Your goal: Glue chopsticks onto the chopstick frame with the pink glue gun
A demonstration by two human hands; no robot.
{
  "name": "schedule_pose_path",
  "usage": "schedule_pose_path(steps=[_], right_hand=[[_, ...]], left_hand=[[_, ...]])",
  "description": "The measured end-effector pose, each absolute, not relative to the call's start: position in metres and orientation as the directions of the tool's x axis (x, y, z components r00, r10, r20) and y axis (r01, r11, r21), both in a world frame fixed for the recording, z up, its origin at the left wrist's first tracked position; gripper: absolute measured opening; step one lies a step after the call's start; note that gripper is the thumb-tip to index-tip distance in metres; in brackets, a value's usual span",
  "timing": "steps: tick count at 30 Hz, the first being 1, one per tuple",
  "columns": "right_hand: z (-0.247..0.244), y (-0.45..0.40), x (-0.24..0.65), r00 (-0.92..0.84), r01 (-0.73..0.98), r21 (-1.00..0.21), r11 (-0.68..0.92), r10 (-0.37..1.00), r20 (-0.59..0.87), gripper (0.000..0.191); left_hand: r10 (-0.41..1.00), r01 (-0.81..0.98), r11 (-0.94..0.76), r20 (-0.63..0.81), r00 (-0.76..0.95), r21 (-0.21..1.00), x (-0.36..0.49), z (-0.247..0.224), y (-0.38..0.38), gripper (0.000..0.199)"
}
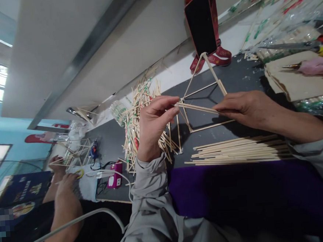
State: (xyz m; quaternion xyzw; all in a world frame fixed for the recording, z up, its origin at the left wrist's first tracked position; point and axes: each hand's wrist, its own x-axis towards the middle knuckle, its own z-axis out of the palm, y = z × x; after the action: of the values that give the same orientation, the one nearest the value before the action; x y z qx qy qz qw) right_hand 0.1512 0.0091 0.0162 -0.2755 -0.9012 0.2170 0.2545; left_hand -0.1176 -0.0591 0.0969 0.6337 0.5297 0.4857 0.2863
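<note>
A frame of thin wooden sticks (197,107), with whitish lumps at some joints, stands tilted over the dark tabletop. My left hand (155,127) pinches one of its joints between thumb and fingertips. On the right, my right hand (245,106) grips the other end of the sticks that run from that joint; its fingertips partly cover them. Below the frame lies a row of loose wooden sticks (230,153), side by side. A messy heap of sticks (132,137), some with green wrapper bits, spreads behind my left hand.
A phone (201,24) with a red strap leans beyond the frame's peak. At right are a folded cloth (288,77), pliers-like tools and wrapped stick bundles. Left, a co-worker's hands (63,179) work near another stick frame, a blue glue gun (94,149) and a magenta box (115,176).
</note>
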Motion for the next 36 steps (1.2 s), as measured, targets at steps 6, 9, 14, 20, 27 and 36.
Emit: schedule_pose_path(steps=[6, 9, 14, 20, 27, 36], right_hand=[[0.015, 0.007, 0.15, -0.703, 0.37, -0.554, 0.745, 0.615, 0.357, 0.029], [0.015, 0.006, 0.148, -0.693, 0.38, -0.559, 0.737, 0.627, 0.356, 0.028], [0.018, 0.005, 0.146, -0.703, 0.389, -0.544, 0.744, 0.621, 0.346, 0.028], [0.018, 0.005, 0.144, -0.696, 0.36, -0.55, 0.754, 0.61, 0.38, 0.026], [0.014, 0.001, 0.141, -0.661, 0.342, -0.568, 0.749, 0.621, 0.421, 0.026], [0.013, 0.0, 0.142, -0.662, 0.337, -0.622, 0.707, 0.647, 0.377, 0.029]], left_hand=[[0.953, 0.407, -0.261, 0.301, -0.035, 0.875, -0.119, 0.097, -0.058, 0.018], [0.954, 0.391, -0.263, 0.298, -0.031, 0.882, -0.119, 0.098, -0.058, 0.018], [0.957, 0.447, -0.227, 0.283, -0.063, 0.865, -0.121, 0.102, -0.06, 0.018], [0.945, 0.487, -0.234, 0.314, -0.09, 0.842, -0.126, 0.101, -0.063, 0.019], [0.923, 0.513, -0.268, 0.369, -0.105, 0.816, -0.126, 0.097, -0.063, 0.021], [0.896, 0.54, -0.271, 0.414, -0.162, 0.797, -0.123, 0.093, -0.064, 0.025]])
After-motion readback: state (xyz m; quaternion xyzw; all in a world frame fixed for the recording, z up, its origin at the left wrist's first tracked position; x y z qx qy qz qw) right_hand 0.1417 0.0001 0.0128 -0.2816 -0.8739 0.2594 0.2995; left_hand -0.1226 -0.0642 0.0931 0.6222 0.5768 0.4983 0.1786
